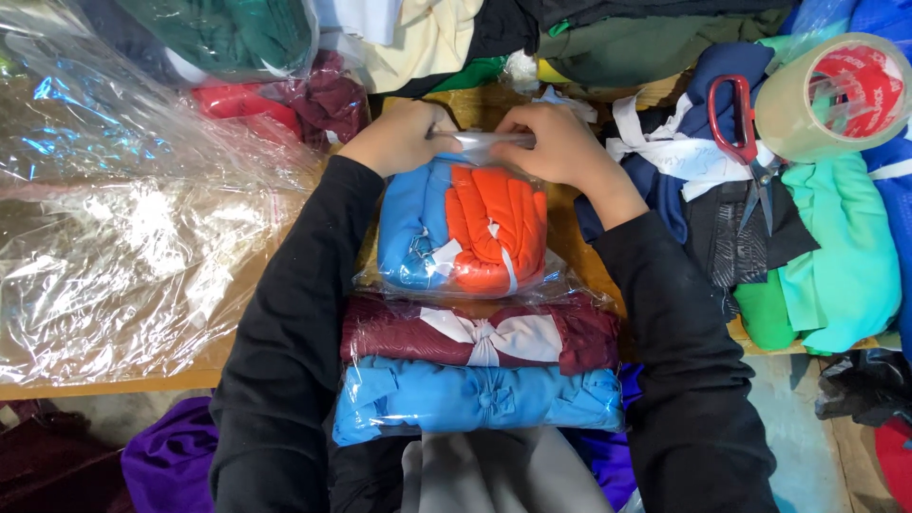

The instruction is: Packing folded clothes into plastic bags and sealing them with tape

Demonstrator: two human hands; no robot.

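Hands pinched together on folded mouth of clear plastic bag (463, 228) holding blue and orange cloth, centre of surface: left hand (397, 136) at 11 o'clock, right hand (556, 142) at 1. Best keep fold flat, taut; tape roll (834, 95) waits at 2 o'clock.

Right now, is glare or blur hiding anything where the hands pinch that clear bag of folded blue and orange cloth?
Head view: sharp overall, evenly lit; left hand and right hand pinch the clear plastic bag of blue and orange cloth at its top edge, where a pale sheen hides the seal. Strong glare whitens the loose clear plastic sheets at left. The tape roll looks soft.
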